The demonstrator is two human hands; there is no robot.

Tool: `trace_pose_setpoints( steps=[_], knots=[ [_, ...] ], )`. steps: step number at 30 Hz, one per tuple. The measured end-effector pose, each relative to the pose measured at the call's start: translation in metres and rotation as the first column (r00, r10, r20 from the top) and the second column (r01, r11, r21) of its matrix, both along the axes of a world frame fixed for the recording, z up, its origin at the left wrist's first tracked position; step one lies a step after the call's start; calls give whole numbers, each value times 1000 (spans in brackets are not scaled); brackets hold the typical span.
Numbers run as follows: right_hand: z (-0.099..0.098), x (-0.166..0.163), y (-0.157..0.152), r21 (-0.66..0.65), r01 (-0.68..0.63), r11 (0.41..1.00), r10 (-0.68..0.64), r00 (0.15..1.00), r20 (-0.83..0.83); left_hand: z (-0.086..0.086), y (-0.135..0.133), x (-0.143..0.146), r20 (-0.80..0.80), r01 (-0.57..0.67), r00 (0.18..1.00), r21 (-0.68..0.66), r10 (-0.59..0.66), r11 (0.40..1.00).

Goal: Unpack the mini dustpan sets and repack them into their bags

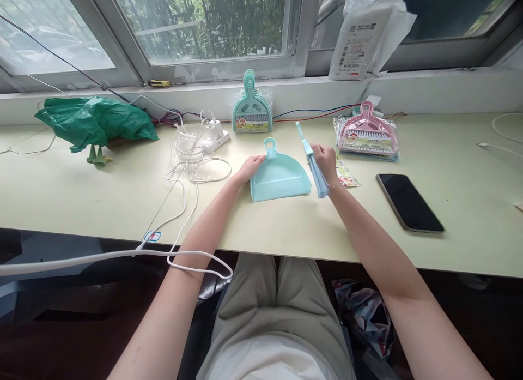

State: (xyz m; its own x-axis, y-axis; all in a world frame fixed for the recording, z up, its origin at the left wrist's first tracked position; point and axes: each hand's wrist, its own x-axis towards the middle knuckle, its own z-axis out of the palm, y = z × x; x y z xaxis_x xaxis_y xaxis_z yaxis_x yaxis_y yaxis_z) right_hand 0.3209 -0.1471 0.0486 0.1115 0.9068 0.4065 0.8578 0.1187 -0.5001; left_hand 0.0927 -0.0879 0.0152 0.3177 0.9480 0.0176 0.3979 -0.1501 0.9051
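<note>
A light-blue dustpan (280,175) lies on the pale yellow table, its looped handle pointing toward the window. My left hand (251,167) grips its left edge near the handle, the thumb over the rim. To the right of it, my right hand (324,161) is closed on a small light-blue hand brush (314,164). The brush is held on its edge, handle up and bristles toward me, apart from the dustpan. Partly hidden behind my right wrist, a colourful printed card (346,172) lies on the table.
Packaged green dustpan sets (252,107) lean on the back wall; pink ones (368,132) lie at back right. A black phone (409,203) rests at right. White cables (196,170) loop around a power strip (214,137) at left, near a green plastic bag (98,121).
</note>
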Motion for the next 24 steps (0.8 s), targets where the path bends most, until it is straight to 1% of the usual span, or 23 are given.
trace_pose_setpoints(
  steps=[2,3,5,7,10,13,16,20,24],
  knots=[
    [2,12,3,-20,96,995,-94,993,68,0,2,-5,-75,-16,997,36,18,999],
    [1,17,4,-35,142,989,-137,983,120,0,3,-7,-106,-21,994,55,27,998],
    [-6,26,9,-70,199,978,-179,958,224,1,5,-12,-153,-36,987,94,50,995],
    [-16,33,13,-110,216,970,-173,935,308,1,7,-17,-203,-51,976,124,75,991],
    [-29,38,17,-162,197,967,-122,915,385,-1,11,-24,-289,-52,951,195,108,980],
    [-36,40,18,-182,161,970,-69,901,427,-4,15,-30,-360,-33,924,269,132,963],
    [-37,40,19,-175,141,974,-50,896,442,-5,17,-33,-384,-24,913,284,137,958],
    [-35,39,18,-158,165,973,-85,904,420,-2,16,-32,-366,-46,918,291,155,956],
    [-31,39,16,-125,219,968,-153,905,398,3,13,-33,-353,-110,909,306,220,946]
  ],
)
